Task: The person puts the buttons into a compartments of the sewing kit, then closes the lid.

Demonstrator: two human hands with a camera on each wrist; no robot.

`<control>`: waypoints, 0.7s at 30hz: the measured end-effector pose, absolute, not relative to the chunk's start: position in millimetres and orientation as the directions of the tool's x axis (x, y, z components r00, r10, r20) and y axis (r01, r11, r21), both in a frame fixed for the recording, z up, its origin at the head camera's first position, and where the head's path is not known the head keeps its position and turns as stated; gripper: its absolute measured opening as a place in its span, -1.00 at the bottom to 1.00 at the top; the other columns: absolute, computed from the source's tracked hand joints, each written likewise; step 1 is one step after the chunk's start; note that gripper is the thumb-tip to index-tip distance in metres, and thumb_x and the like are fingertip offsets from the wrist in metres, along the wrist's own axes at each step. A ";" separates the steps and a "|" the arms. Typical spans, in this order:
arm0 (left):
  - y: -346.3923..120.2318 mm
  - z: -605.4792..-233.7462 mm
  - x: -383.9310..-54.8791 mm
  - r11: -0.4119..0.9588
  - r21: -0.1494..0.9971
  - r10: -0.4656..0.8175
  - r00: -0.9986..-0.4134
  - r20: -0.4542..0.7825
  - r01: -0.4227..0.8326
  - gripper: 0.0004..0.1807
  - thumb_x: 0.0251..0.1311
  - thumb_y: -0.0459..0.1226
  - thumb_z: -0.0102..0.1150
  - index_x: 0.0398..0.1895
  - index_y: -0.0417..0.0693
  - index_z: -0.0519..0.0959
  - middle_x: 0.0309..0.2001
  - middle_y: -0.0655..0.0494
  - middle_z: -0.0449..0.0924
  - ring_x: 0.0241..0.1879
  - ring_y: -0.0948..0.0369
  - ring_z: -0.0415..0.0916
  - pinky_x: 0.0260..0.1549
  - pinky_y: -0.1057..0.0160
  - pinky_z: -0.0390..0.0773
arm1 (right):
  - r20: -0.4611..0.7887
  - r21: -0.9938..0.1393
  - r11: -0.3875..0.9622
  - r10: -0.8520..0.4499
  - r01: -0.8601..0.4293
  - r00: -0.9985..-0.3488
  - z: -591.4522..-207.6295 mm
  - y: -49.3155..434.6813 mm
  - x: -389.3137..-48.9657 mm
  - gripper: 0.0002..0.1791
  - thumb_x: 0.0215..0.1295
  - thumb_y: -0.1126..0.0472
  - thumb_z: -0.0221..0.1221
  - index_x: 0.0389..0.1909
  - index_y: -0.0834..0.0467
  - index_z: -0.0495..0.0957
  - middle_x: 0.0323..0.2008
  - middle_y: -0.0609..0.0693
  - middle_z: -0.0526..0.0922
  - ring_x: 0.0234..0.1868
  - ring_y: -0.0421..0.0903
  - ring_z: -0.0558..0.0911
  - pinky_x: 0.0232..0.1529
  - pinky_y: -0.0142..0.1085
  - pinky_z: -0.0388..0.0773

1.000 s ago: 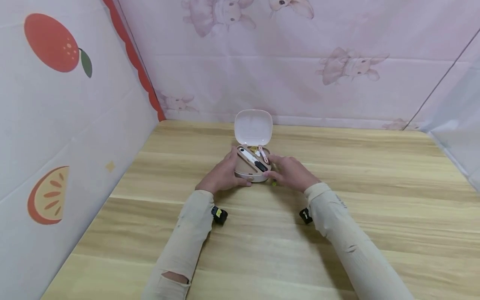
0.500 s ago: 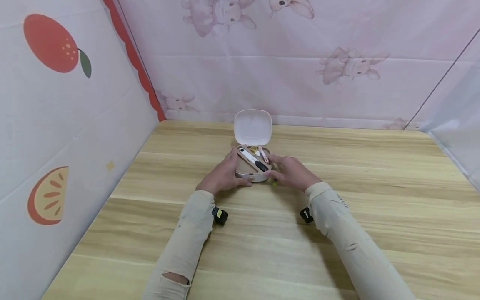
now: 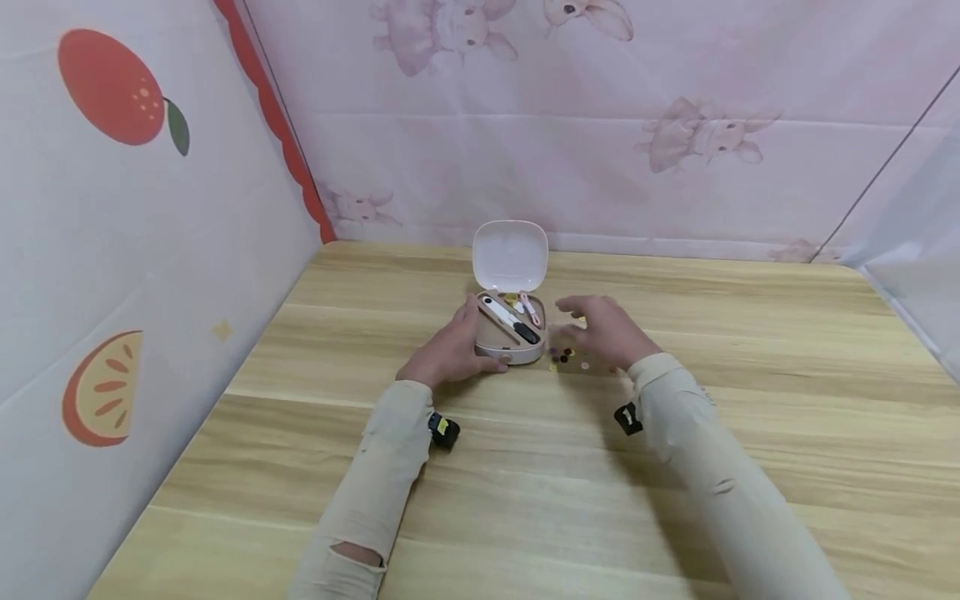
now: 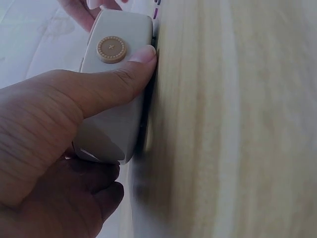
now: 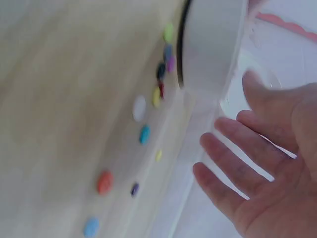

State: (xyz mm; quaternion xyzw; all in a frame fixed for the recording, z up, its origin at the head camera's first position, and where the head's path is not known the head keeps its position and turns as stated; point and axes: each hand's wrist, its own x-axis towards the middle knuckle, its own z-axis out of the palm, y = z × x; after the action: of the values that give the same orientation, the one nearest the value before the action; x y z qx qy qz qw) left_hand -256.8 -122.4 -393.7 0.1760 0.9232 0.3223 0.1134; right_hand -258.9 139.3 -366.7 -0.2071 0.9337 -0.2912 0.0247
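Observation:
A small white box point(image 3: 510, 356) with a raised lid point(image 3: 511, 256) stands on the table. In its brown inner tray point(image 3: 495, 333) lie a white tool with a black end point(image 3: 510, 319), a pink clip-like piece point(image 3: 530, 310) and small yellow and white bits point(image 3: 512, 299). My left hand point(image 3: 450, 346) grips the box at its left front corner. The left wrist view shows the thumb across the front, below a round brown button-shaped catch point(image 4: 111, 49). Apart from the box, to its right, my right hand point(image 3: 603, 331) holds nothing, fingers spread in the right wrist view.
Several small coloured discs lie on the wooden table point(image 3: 480, 500) right of the box, among them a red one point(image 5: 105, 182), a white one point(image 5: 139, 108) and a light blue one point(image 5: 91, 226). A pink rabbit-print curtain point(image 3: 570, 167) hangs behind, a white fruit-print one point(image 3: 172, 242) at left.
My right hand has let go of the box's right side and moved a little to the right, uncovering the scattered discs. My left hand keeps its grip on the box.

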 end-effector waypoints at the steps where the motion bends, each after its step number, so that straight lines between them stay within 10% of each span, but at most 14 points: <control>1: -122.0 -394.2 -256.9 0.729 0.637 0.397 -0.913 -0.094 0.251 0.43 0.10 -0.04 0.53 0.60 -0.22 -0.48 0.62 -0.20 -0.37 0.58 -0.05 -0.22 0.49 0.03 -0.03 | 0.092 -0.552 0.746 -0.389 -0.372 -0.917 -365.2 142.8 -260.1 -0.50 0.40 0.24 0.27 0.27 0.38 0.49 0.19 0.31 0.59 0.16 0.24 0.60 0.21 0.10 0.50; 21: -120.4 -395.7 -256.9 0.739 0.629 0.396 -0.911 -0.115 0.242 0.43 0.11 -0.02 0.51 0.60 -0.18 -0.51 0.63 -0.18 -0.38 0.58 -0.03 -0.22 0.50 0.04 -0.02 | -0.014 -0.416 0.888 -0.222 -0.196 -0.975 -360.4 184.2 -268.1 -0.80 0.27 0.37 0.29 -0.11 0.36 0.72 -0.12 0.27 0.73 -0.17 0.13 0.65 -0.09 0.01 0.59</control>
State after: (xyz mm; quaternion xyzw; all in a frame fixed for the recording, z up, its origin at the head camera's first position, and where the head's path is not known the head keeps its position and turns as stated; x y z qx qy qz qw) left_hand -256.9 -120.4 -395.7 0.1725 0.9245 0.3173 0.1216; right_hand -268.1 184.2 -360.4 -0.1077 0.9710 -0.2110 0.0308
